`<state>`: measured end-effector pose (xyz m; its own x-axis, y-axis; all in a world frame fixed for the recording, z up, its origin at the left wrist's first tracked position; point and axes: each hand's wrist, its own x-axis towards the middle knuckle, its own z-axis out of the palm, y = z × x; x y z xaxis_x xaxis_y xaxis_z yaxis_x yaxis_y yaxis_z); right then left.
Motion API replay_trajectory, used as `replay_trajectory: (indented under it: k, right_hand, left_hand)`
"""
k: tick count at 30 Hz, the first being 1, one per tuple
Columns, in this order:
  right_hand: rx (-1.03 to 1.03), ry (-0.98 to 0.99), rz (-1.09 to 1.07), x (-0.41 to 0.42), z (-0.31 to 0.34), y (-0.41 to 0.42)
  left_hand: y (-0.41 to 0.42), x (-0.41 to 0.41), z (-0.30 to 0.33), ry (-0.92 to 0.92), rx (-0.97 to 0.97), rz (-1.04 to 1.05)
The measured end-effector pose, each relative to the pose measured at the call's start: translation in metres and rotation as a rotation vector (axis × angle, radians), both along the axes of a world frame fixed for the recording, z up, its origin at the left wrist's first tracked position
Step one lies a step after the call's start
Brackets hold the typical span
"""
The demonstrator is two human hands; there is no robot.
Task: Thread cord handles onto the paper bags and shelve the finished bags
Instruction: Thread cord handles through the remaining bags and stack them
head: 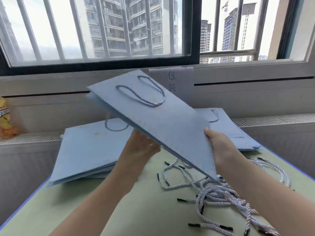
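Table (119, 210) beneath barred window (102, 31)

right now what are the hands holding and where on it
A flat blue paper bag with its cord handle threaded, lifted off the table. The left hand supports it underneath, the right hand grips its near bottom edge.

One held bag (163, 120), two bag stacks (88, 150) (cords (218, 196) uncountable).

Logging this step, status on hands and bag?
Both hands gripping: left hand under the lifted blue bag, right hand on its edge. Cord handle already threaded. Loose cords below; path not blocked.
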<state>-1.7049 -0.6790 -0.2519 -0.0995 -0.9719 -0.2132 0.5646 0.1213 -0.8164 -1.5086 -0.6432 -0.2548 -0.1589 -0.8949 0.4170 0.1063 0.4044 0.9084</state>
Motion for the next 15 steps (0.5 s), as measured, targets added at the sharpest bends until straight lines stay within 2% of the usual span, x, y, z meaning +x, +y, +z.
replay_trajectory:
  k: [3,5,7,10,13,15]
  right_hand:
    - [-0.072,-0.241,-0.044,0.004,-0.004,-0.002]
    - [-0.100,-0.325,-0.013,0.010,-0.004,0.003]
    - [-0.125,-0.338,0.096,0.015,-0.005,0.009]
    - [-0.087,-0.218,0.305,0.022,-0.009,0.016]
    - [-0.027,-0.018,0.446,0.030,-0.011,0.023]
    - [-0.064,-0.002,0.496,0.034,-0.011,0.026]
  left_hand:
    - [0.005,0.001,0.005,-0.076,-0.072,-0.157]
    - [0.005,0.004,0.005,-0.099,0.000,-0.226]
    - [0.008,0.003,0.006,-0.062,0.066,-0.188]
    - [0.004,0.005,0.008,0.012,0.087,-0.023]
    - [-0.003,0.016,0.009,-0.034,0.028,0.122]
    - [-0.004,0.021,0.011,-0.027,-0.020,0.169]
